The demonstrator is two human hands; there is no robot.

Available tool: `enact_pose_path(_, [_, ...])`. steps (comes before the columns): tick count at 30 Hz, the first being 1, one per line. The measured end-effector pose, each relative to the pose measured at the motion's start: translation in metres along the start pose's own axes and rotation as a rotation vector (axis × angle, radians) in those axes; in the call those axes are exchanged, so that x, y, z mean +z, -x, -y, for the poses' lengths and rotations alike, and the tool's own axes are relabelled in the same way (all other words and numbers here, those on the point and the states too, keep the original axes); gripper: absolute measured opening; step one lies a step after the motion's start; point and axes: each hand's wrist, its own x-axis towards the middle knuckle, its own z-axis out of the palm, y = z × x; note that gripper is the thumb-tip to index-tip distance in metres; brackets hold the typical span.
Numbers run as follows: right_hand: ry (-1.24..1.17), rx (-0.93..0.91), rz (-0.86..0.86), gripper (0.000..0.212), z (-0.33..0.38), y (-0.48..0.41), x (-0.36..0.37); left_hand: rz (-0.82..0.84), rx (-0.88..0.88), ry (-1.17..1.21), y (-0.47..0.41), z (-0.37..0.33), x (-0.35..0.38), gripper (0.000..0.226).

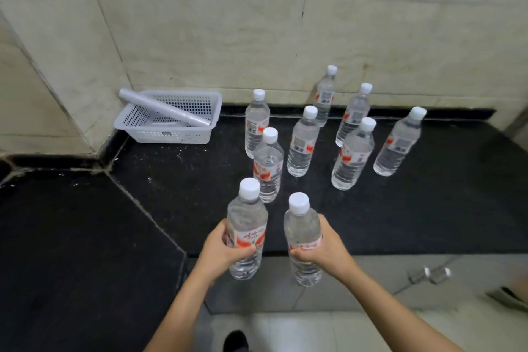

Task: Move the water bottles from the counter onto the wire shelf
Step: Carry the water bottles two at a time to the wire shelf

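Observation:
My left hand (221, 251) grips a clear water bottle (247, 220) with a white cap and red-and-white label, held upright over the counter's front edge. My right hand (323, 246) grips a second, matching bottle (303, 230) beside it. Several more bottles stand upright on the black counter (171, 180) behind them, the nearest (268, 166) just past the left-hand bottle, others (353, 156) spread toward the tiled wall. No wire shelf is in view.
A white perforated plastic basket (171, 128) sits in the back-left corner of the counter with a rolled film tube (163, 107) lying across it. Beige tiled walls enclose the counter at the back and left. Grey cabinet fronts with a metal handle (431, 274) run below the counter.

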Motion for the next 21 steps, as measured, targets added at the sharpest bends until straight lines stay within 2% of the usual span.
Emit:
enact_pose_path(4, [-0.043,0.056,-0.093,0.065,-0.045,0.074,-0.057,0.095,0.038,0.016,0.036,-0.01,0.077,0.054])
enact_pose_path(8, [-0.045,0.155,-0.261,0.052,-0.094,0.165,-0.124,0.215,0.014,0.046,0.081,-0.01,0.168,0.05])
enact_pose_path(11, [-0.08,0.26,-0.449,0.061,-0.13,0.229,-0.166,0.308,-0.014,-0.001,0.11,-0.005,0.227,0.047])
enact_pose_path(16, [-0.087,0.357,-0.661,0.077,-0.157,0.304,-0.211,0.506,0.0,-0.096,0.135,-0.009,0.306,0.039])
enact_pose_path(21, [-0.174,0.385,-0.808,0.065,-0.175,0.335,-0.229,0.664,0.045,-0.169,0.145,-0.02,0.37,0.038])
